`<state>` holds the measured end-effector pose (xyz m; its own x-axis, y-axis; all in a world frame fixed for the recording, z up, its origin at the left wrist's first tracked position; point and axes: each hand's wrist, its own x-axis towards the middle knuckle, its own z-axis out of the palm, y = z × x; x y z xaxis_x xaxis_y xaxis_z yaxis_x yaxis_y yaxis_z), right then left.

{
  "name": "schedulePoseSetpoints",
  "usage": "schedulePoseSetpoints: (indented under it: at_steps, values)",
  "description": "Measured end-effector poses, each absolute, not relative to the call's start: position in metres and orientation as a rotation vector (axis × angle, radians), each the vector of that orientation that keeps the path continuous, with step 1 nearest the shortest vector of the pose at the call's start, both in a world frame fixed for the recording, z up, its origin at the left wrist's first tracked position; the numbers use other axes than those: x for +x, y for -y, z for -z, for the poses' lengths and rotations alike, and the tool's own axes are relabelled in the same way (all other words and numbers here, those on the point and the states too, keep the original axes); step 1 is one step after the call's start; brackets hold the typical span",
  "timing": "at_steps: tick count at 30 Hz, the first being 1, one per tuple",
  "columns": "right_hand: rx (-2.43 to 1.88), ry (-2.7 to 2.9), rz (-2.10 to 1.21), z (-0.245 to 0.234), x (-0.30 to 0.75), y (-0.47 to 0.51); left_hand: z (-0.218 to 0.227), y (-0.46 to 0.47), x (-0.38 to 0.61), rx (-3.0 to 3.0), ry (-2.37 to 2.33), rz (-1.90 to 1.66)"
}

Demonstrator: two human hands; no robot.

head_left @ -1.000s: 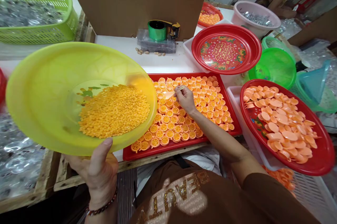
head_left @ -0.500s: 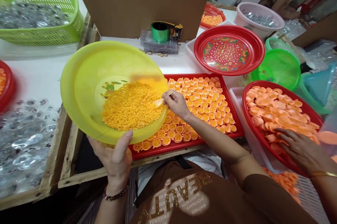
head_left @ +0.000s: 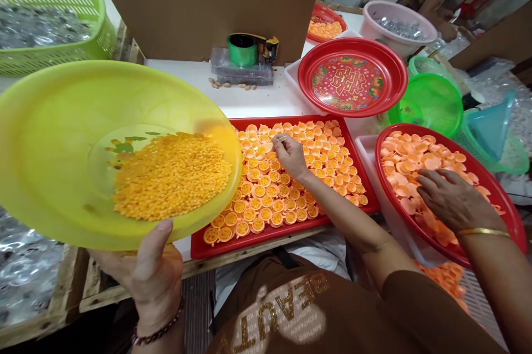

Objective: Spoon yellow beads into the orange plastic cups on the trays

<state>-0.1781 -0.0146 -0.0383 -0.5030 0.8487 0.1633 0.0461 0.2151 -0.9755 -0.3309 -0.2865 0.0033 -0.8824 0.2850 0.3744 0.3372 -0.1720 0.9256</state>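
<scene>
My left hand [head_left: 155, 271] grips the rim of a large yellow basin [head_left: 54, 116], its thumb inside the near edge. The basin tilts and holds a heap of small yellow pellets [head_left: 174, 177]. Pinched in my right hand [head_left: 291, 155] is a small pale spoon [head_left: 264, 148], held over a red tray [head_left: 245, 244]. Rows of small round orange cups [head_left: 266, 214] cover that tray, and many of them contain yellow pellets. What the spoon's bowl carries I cannot make out.
At right, another person's hand [head_left: 457, 199] reaches into a red basin [head_left: 513, 226] of orange pieces. A red patterned plate [head_left: 305, 80] lies behind the tray. A green tape roll [head_left: 242, 55] sits before a cardboard sheet [head_left: 199, 5]. A green basket [head_left: 62, 63] stands far left.
My right hand has moved the spoon out of the yellow basin to above the orange cups. My left hand has shifted the basin left and nearer. The other person's hand has moved slightly.
</scene>
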Motion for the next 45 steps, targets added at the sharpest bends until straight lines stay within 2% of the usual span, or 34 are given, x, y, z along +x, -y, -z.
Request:
schedulePoseSetpoints:
  at_steps: [5,13,16,22,25,30,38,41,45]
  values:
    - [-0.581,1.96,-1.252,0.029,-0.175,0.023,-0.01,0.281,-0.326,-0.719,1.992,2.349]
    - [-0.651,2.112,-1.096,0.008,-0.199,0.052,-0.019,0.268,-0.312,-0.849,2.038,2.361]
    - [-0.695,2.043,-1.266,0.014,-0.21,0.061,-0.017,0.265,-0.309,-0.838,2.031,2.375]
    - [-0.938,1.569,-1.811,0.02,-0.212,0.057,-0.014,0.265,-0.312,-0.779,1.97,2.437]
    - [-0.986,1.421,-1.892,0.016,-0.21,0.047,-0.015,0.27,-0.319,-0.747,1.964,2.401]
    - [-0.998,1.485,-1.666,0.022,-0.204,0.028,-0.014,0.283,-0.334,-0.76,1.92,2.3]
    - [-0.595,2.07,-0.917,0.046,-0.201,0.021,-0.012,0.287,-0.34,-0.772,1.892,2.282]
    - [-0.526,2.057,-0.836,0.035,-0.201,0.027,-0.014,0.282,-0.334,-0.762,1.945,2.299]
    - [-0.528,1.968,-0.937,0.016,-0.212,0.041,-0.012,0.275,-0.329,-0.742,1.917,2.357]
